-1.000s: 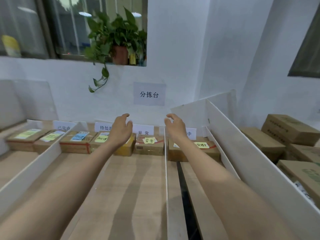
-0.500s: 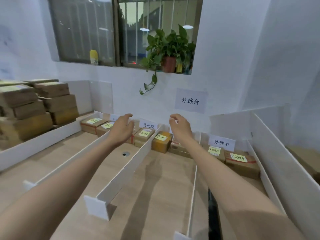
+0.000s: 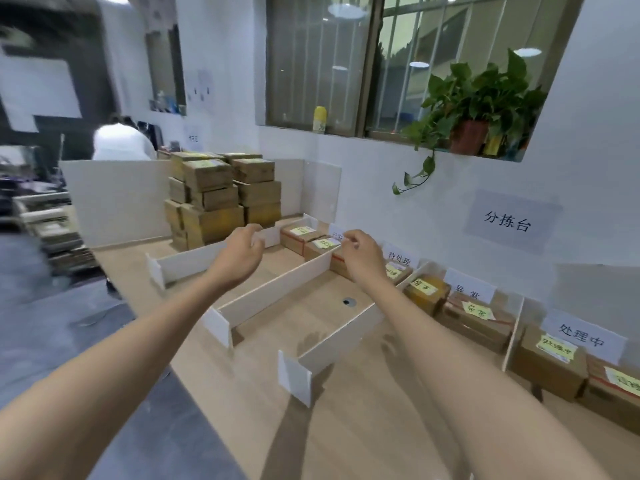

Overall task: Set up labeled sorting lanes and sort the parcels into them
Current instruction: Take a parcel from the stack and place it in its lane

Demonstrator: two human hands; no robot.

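Left hand (image 3: 242,252), right hand (image 3: 363,256) loosely curled, empty, above worktop (image 3: 346,427). Right hand part-hides lane label (image 3: 336,235); rightmost parcel (image 3: 602,400) cut by edge.

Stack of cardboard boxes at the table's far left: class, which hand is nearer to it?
Left. The left hand hovers right of the stack, by the first divider; the right hand is further right, over labelled parcels.

Two hands (image 3: 239,252) (image 3: 363,256), four lane labels (image 3: 399,258) (image 3: 469,289) (image 3: 581,336) (image 3: 336,236), one plant (image 3: 485,95), one wall sign (image 3: 507,221)
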